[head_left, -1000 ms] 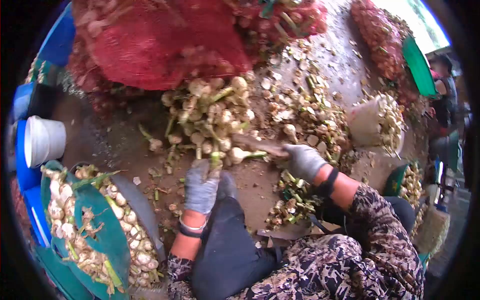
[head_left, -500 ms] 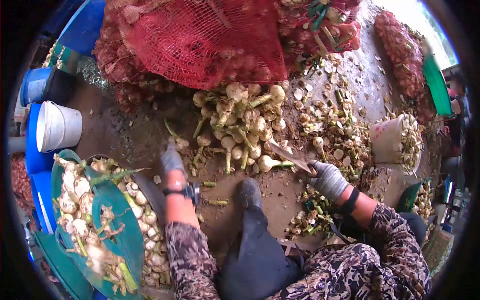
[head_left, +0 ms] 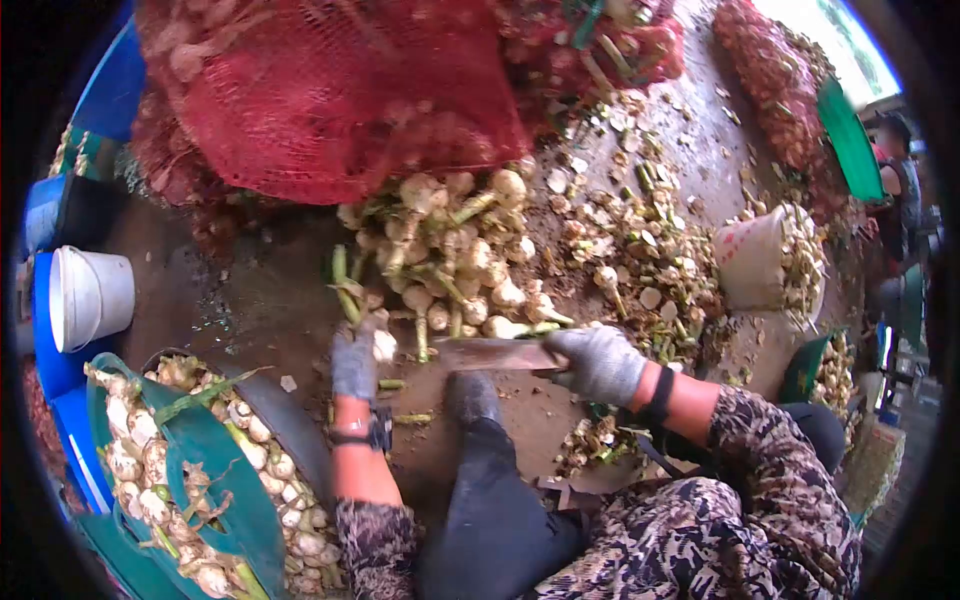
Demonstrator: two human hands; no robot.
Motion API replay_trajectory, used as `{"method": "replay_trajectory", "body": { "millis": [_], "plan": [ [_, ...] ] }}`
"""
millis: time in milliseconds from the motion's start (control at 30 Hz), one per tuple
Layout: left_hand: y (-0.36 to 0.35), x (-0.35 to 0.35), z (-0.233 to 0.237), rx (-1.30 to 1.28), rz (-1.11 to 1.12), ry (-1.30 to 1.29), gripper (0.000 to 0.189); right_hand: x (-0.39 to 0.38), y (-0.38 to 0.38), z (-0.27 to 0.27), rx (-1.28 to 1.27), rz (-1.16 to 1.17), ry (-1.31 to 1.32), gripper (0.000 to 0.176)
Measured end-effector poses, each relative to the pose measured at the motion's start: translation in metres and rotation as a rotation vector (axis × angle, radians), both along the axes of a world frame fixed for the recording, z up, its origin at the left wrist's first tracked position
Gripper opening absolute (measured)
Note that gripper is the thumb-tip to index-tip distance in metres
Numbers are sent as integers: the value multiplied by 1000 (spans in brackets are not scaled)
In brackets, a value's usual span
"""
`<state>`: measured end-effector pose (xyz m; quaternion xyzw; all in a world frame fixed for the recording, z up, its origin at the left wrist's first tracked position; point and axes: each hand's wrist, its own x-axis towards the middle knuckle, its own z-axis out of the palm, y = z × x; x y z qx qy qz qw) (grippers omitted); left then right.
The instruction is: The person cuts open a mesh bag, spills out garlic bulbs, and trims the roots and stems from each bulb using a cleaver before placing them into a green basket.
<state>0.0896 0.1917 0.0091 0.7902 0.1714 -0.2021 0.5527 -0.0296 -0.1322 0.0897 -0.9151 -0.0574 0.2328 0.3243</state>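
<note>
My left hand, in a grey glove, is closed around a garlic bulb whose pale side shows by the fingers. A green stalk sticks up past that hand. In my gloved right hand is a knife, its broad blade pointing left toward the garlic. Just beyond the blade lies a heap of garlic bulbs with stems, spilling from a red mesh sack.
At left stand a white bucket and a green container of garlic bulbs. Cut stems and scraps litter the floor at right, near a pale bucket filled with trimmings. My boot is below the knife.
The knife has swung left and levelled, closer to my left hand. My left hand has closed on a garlic bulb. The whole view has shifted, with the surroundings moving left.
</note>
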Motion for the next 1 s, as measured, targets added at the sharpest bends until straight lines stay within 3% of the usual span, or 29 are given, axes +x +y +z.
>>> {"method": "replay_trajectory", "body": {
  "millis": [33, 67, 133, 167, 233, 300, 367, 400, 433, 467, 500, 600, 633, 700, 767, 833, 867, 900, 967, 1000],
  "plan": [
    [-5, -19, -3, -71, -92, -12, 28, 1, 7, 4, 50, -4, 3, 24],
    [-11, -41, -17, -405, -2, 45, 27, 4, 18, 10, 108, -27, -126, 23],
    [-21, -70, -39, -738, 81, 129, 26, 11, 27, 17, 93, 47, -170, 19],
    [-32, -76, -30, -191, -375, -421, 24, 13, 23, 11, 79, 81, -176, 18],
    [-51, -88, 14, 395, -811, -955, 22, 13, -2, -28, -103, 35, -37, 17],
    [-76, -91, 73, -380, -518, 72, 22, -7, -46, -57, -57, -202, -10, 20],
    [-94, -85, 75, -303, -582, -35, 23, -23, -45, -26, 160, -353, -16, 34],
    [-98, -91, 75, -215, -661, -96, 25, -26, -33, -15, 48, -417, -47, 46],
    [-103, -94, 79, -127, -758, -163, 26, -27, -19, 0, 401, -509, 72, 51],
    [-114, -89, 82, 56, -885, -159, 31, -18, -8, 19, 380, -440, -16, 50],
    [-115, -92, 71, 0, -879, -357, 36, -14, 2, 30, 361, -369, -97, 48],
    [-123, -81, 90, -124, -880, -235, 43, -2, 4, 19, 520, -451, -54, 51],
    [-118, -82, 87, -401, -680, -181, 51, 3, 0, 20, 563, -485, -4, 46],
    [-112, -84, 81, -847, -324, 13, 71, -1, -11, 29, 612, -770, 531, 39],
    [-115, -89, 70, -908, -322, -147, 72, -8, -2, 31, 680, -850, 638, 38],
    [-111, -90, 30, -819, -398, -166, 77, -17, 12, 6, 1160, -980, 920, 37],
    [-112, -89, 29, -768, -434, -175, 79, -20, 23, -13, 1407, -1021, 896, 34],
    [-112, -88, 29, -718, -471, -184, 81, -23, 25, -22, 1478, -1057, 938, 32],
    [-124, -87, 60, -860, -421, -219, 88, -17, 24, -4, 1519, -1100, 1101, 33],
    [-121, -88, 53, -893, -414, -193, 90, -16, 25, -10, 1518, -1094, 1104, 33]
  ]
}}
